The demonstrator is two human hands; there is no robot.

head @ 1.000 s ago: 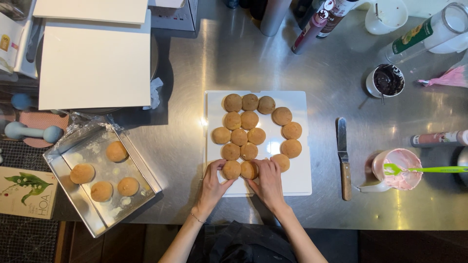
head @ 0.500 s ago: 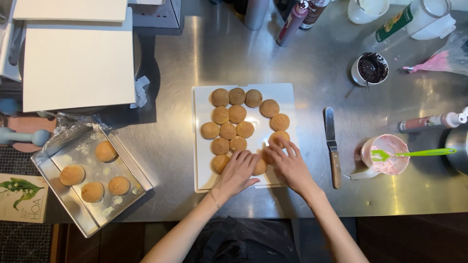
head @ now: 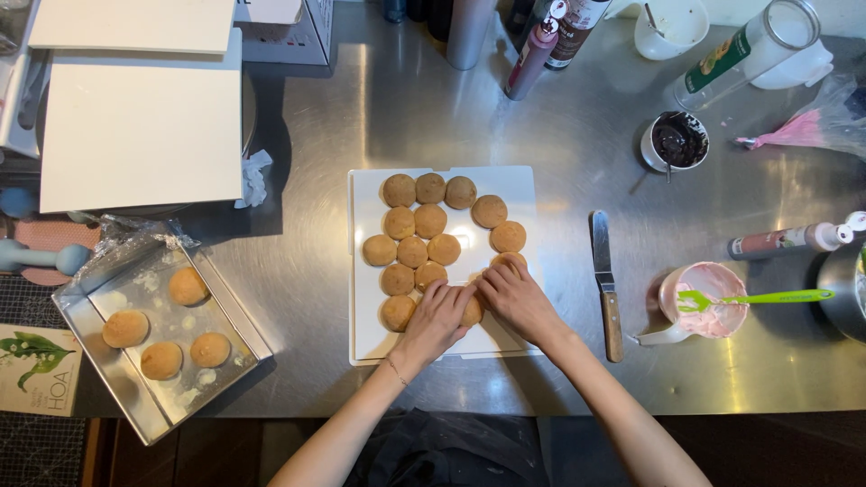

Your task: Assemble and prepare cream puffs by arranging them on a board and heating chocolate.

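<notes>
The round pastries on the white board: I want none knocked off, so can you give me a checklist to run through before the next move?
1. Round pastries all lying on the white board: ok.
2. Left hand and right hand both on the bottom pastries: ok.
3. Pastry under the hands seated against its neighbours: cannot tell, it is covered.
4. Palette knife apart from the board: ok.
5. Metal tray with spare pastries beside the board: ok.

Green-labelled clear jar (head: 756, 50) far right — white leaf-printed card (head: 36, 370) bottom left.
</notes>
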